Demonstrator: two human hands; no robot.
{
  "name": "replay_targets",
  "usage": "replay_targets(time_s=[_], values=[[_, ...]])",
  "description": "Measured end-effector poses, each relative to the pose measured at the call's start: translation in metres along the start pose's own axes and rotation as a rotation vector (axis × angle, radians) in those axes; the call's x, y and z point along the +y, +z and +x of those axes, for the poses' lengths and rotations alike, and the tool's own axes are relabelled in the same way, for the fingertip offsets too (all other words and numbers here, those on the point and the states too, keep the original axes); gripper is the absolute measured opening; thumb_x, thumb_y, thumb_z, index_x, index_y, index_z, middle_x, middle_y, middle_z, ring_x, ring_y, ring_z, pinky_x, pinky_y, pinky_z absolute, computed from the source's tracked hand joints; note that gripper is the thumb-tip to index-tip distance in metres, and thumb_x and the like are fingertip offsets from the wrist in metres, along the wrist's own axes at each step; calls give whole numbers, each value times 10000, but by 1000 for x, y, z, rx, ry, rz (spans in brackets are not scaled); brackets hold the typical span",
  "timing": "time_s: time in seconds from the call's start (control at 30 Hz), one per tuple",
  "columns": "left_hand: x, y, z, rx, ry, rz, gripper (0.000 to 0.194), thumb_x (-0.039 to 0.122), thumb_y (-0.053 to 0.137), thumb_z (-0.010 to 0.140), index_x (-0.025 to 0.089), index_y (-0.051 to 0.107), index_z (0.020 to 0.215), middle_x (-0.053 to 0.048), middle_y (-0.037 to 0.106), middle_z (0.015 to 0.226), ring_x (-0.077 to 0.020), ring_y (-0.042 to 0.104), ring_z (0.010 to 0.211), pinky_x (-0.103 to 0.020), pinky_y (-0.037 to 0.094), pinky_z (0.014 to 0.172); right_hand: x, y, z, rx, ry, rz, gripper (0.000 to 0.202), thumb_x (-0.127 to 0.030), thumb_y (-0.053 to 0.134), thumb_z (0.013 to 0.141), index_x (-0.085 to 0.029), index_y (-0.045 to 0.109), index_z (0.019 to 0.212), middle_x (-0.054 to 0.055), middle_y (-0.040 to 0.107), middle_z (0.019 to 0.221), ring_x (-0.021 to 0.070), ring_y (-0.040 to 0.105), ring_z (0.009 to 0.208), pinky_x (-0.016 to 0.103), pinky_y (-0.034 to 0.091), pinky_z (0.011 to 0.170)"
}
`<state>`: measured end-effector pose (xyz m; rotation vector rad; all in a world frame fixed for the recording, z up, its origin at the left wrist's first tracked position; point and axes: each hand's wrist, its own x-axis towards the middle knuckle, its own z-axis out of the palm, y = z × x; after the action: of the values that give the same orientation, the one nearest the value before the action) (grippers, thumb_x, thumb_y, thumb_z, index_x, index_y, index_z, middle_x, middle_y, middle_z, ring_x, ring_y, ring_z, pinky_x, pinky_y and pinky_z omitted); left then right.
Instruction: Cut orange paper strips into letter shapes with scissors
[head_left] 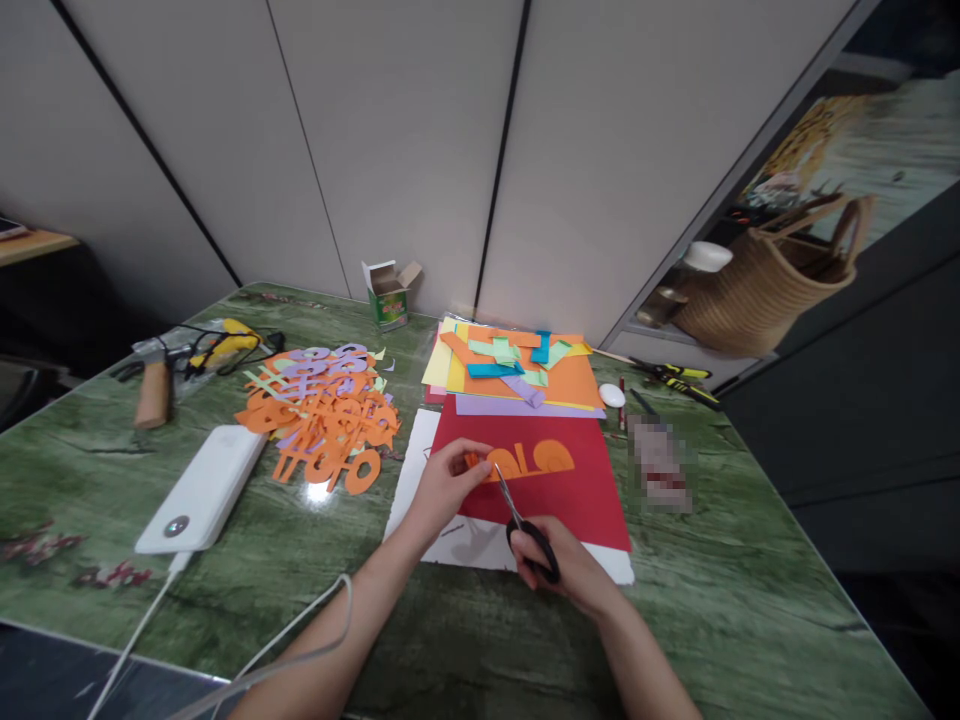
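Note:
My left hand (455, 480) pinches the left end of an orange paper cutout (556, 457) with rounded shapes along it. In my right hand (559, 560) is a pair of scissors (511, 500) with black handles, fingers wrapped through the loops. The blade tips meet the cutout close to my left fingertips; whether the blades are parted is too small to tell. Beneath both hands lies a red sheet of paper (592, 510), on top of a larger white sheet (409, 475).
Orange, purple and green paper cutouts (322, 420) are heaped at left, near a white power bank (202, 490) with a cable. Coloured sheets with folded strips (517, 360) lie behind the red paper. A small green box (388, 300) stands by the wall; pliers (679, 380) lie at right.

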<state>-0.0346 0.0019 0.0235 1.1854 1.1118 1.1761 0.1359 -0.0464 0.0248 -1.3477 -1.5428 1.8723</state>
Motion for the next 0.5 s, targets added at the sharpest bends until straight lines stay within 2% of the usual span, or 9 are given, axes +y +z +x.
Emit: replay_targets(time_s=[0.5], values=[[2, 0, 0, 5, -45, -42, 220, 300, 595, 660, 171, 599, 839, -36, 599, 837, -146, 539, 730, -245, 436, 647, -1, 6, 2, 61, -10, -50, 466, -555, 414, 760, -153, 439, 525, -49, 392, 409, 57, 308, 376, 190, 183, 378]])
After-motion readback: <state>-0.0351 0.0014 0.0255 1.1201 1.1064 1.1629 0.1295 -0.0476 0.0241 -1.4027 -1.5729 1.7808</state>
